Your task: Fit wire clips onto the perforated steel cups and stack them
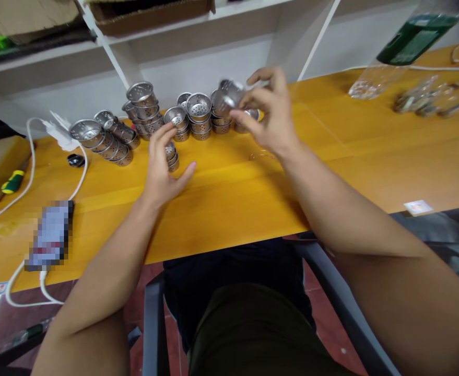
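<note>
Between the thumb and fingers of my right hand [270, 112] is a small perforated metal cup [228, 97], tilted and blurred, held above the stacks at the back of the table. My left hand [162, 169] has its thumb and fingers apart, beside a short stack of cups [172, 156] that it partly hides. Behind the hands stand more stacks of the same cups [199, 117]. To the left, a tall stack [141, 107] stands upright, while a longer stack [102, 142] leans over.
A phone [52, 232] with a white cable lies at the left, near a power strip [60, 134] and a screwdriver [13, 181]. A plastic bottle [403, 55] and clear bags [428, 99] are at the right. White shelving [213, 57] backs the wooden table [229, 209].
</note>
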Demonstrator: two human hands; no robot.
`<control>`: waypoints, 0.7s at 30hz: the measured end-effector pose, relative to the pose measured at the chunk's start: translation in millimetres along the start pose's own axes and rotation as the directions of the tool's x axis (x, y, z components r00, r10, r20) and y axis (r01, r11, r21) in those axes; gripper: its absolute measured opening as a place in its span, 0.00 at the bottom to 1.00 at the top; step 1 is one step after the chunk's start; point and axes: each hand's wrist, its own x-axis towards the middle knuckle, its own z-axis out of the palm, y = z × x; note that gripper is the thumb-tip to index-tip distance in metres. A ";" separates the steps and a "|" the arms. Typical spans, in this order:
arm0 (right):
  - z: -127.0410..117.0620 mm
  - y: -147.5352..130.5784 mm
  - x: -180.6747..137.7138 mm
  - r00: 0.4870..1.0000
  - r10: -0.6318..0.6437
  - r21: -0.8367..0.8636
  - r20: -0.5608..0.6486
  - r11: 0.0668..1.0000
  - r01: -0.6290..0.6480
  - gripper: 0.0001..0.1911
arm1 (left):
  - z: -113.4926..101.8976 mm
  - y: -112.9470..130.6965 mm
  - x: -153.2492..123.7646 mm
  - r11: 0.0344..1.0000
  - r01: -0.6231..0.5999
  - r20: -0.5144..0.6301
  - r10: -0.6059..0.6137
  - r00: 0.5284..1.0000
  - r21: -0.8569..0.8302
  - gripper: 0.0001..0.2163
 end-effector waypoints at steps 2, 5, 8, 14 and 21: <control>21.7 -31.8 -8.0 0.983 -0.057 0.046 0.176 0.998 0.050 0.29 | 10.0 5.3 0.0 0.999 0.045 0.047 -0.044 0.998 -0.028 0.56; 53.7 -60.0 -23.8 0.912 -0.105 0.104 0.397 0.992 0.069 0.27 | 19.9 2.0 -1.8 0.996 0.069 0.111 -0.062 0.992 -0.056 0.59; 69.6 -70.0 -33.9 0.856 -0.143 0.160 0.497 0.984 0.072 0.18 | 20.8 -8.4 -5.1 0.998 0.045 0.160 -0.035 0.986 -0.055 0.57; 58.1 -64.5 -26.0 0.765 -0.281 0.320 0.580 0.942 0.104 0.11 | 16.3 -9.2 -6.7 0.997 0.032 0.211 -0.015 0.977 -0.075 0.49; 52.6 -55.6 -21.6 0.767 -0.317 0.455 0.558 0.889 0.036 0.16 | 12.9 0.6 -6.5 0.995 0.000 0.274 0.026 0.961 -0.096 0.44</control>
